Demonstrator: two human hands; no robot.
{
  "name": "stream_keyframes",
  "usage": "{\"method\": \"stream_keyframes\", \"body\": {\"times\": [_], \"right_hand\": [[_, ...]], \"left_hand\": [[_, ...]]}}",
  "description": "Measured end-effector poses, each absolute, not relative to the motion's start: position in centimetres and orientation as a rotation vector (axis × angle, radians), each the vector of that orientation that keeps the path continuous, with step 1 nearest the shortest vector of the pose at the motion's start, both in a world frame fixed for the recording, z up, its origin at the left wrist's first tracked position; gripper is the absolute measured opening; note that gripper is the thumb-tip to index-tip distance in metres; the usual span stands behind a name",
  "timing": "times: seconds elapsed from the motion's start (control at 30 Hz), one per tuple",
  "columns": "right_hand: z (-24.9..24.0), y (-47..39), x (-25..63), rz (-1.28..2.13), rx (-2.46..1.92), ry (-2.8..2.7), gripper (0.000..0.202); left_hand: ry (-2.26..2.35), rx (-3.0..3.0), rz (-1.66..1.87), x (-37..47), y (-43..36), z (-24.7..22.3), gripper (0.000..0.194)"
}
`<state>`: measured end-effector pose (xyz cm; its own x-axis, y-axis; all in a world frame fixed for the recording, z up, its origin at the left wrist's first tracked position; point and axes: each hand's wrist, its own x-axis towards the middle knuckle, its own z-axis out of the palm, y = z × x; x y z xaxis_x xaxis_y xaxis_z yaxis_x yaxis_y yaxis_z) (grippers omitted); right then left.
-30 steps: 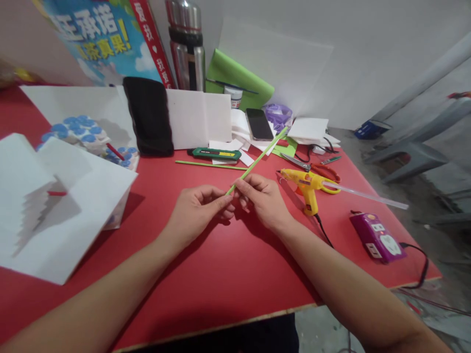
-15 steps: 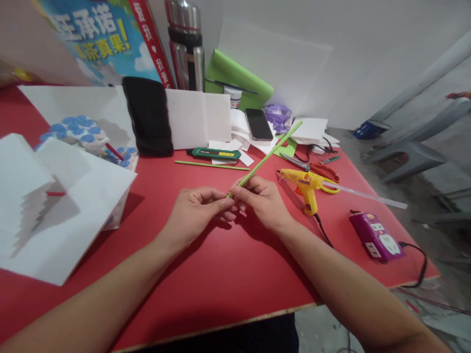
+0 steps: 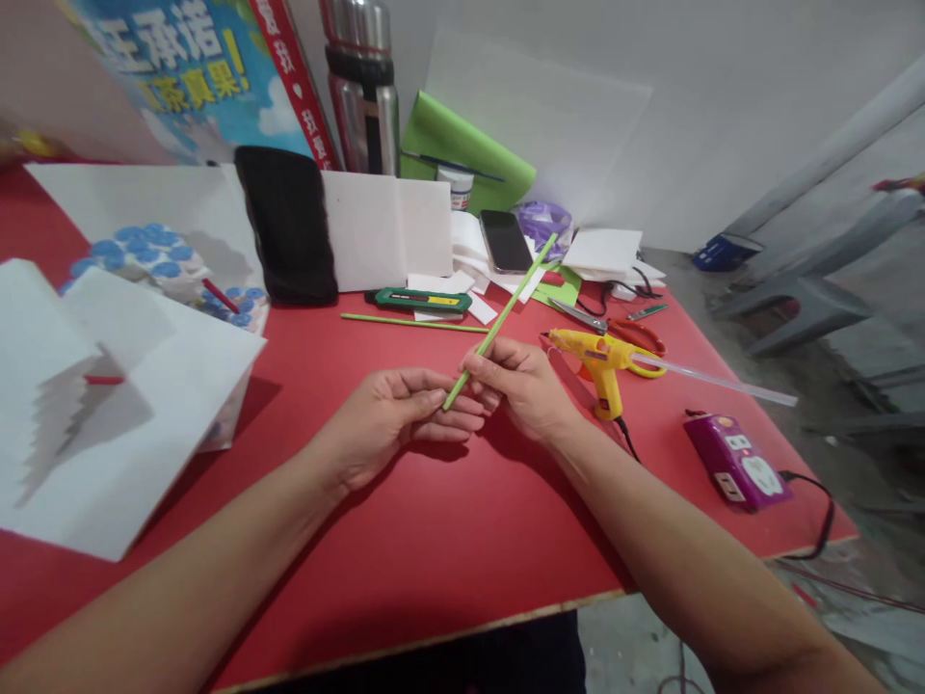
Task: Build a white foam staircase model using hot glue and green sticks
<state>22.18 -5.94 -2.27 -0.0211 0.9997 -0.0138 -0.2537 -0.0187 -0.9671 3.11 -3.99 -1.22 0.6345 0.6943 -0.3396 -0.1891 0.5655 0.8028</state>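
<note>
A thin light-green paper stick (image 3: pixel 511 301) slants up and away over the table, pinched near its lower end between the thumb and fingers of my right hand (image 3: pixel 515 384). My left hand (image 3: pixel 405 414) lies palm up beside that lower end, fingers stretched out behind it and thumb close to its tip; it does not grip the stick. A second green stick (image 3: pixel 411 322) lies flat on the red table (image 3: pixel 405 559) beyond my hands. Just behind that one is a green utility knife (image 3: pixel 419 301).
At right are a yellow glue gun (image 3: pixel 596 357) with a clear glue stick, scissors (image 3: pixel 636 337) and a purple power socket box (image 3: pixel 737 461). White cut board pieces (image 3: pixel 166 386) stand at left. A black phone-shaped object (image 3: pixel 287 226), a phone (image 3: pixel 505 241) and a steel flask (image 3: pixel 361 96) are behind.
My left fingers have opened and straightened away from the stick's lower end. The stick has turned steeper, its far tip shifting left, still held by my right hand.
</note>
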Motion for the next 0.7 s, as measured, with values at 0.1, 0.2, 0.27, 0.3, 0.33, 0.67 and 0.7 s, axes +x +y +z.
{"method": "stream_keyframes", "body": {"times": [0.1,0.2,0.27,0.3,0.33,0.67,0.7], "right_hand": [[-2.3,-5.9,22.2,1.354,-1.028,-1.015,0.039],[-2.6,-6.1,22.1,1.348,-1.025,-1.045,0.036],[-2.8,-6.2,21.8,1.354,-1.024,-1.057,0.034],[-2.9,-6.3,21.7,1.362,-1.021,-1.057,0.035],[-3.0,-6.3,21.6,1.37,-1.016,-1.055,0.035],[-2.5,-6.6,21.0,1.448,-0.956,-0.965,0.042],[-2.5,-6.6,21.0,1.439,-0.959,-0.972,0.041]], "left_hand": [[0.673,0.742,0.586,3.0,-3.7,-1.1,0.011],[0.652,0.757,0.579,3.0,-3.6,-1.0,0.017],[0.674,0.797,0.569,3.0,-3.6,-1.0,0.024],[0.691,0.812,0.568,3.0,-3.6,-1.0,0.027],[0.71,0.816,0.57,3.1,-3.7,-1.1,0.029],[0.726,0.702,0.544,3.2,-3.9,-0.6,0.016],[0.728,0.683,0.541,3.2,-3.9,-0.6,0.014]]}}
